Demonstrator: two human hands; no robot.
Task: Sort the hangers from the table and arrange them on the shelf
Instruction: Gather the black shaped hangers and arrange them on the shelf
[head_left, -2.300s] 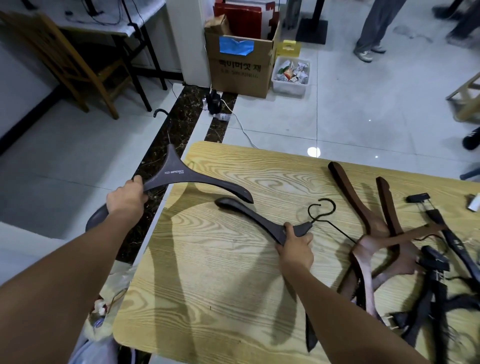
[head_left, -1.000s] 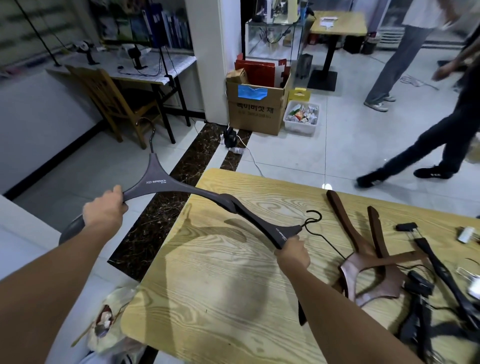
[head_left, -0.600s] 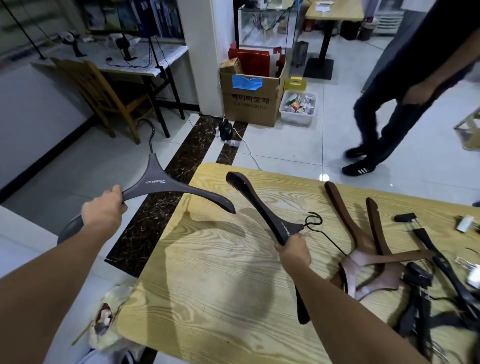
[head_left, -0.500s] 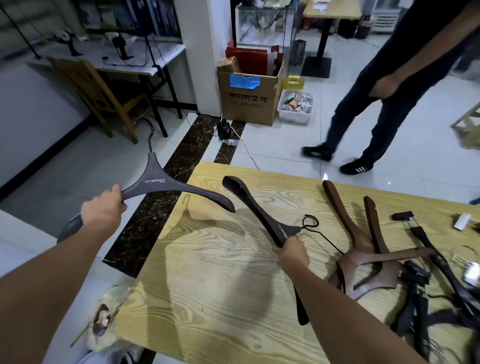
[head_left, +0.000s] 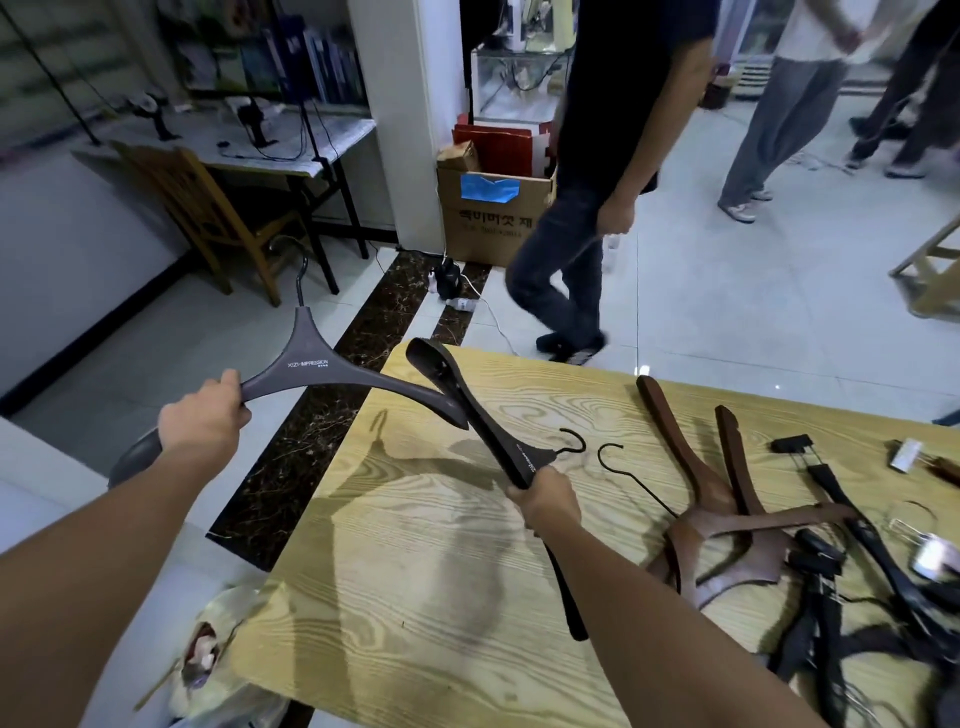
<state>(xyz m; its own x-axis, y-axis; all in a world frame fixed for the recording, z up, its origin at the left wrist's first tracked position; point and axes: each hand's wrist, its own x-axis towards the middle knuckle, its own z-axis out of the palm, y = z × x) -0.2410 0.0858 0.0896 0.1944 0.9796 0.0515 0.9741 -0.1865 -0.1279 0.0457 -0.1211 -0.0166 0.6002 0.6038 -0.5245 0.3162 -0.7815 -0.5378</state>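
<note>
Above table (head_left: 415, 571) edge, left grip (head_left: 200, 421) round grey hanger (head_left: 311, 364), right grip (head_left: 550, 499) round black hanger (head_left: 509, 449).

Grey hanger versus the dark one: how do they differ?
The grey hanger shows its broad face, hook pointing away; the dark hanger is turned nearly edge-on, hook pointing right. The left hand grips the grey hanger on one arm; the right hand grips the dark hanger near its neck. Both are wide-shouldered with metal hooks.
</note>
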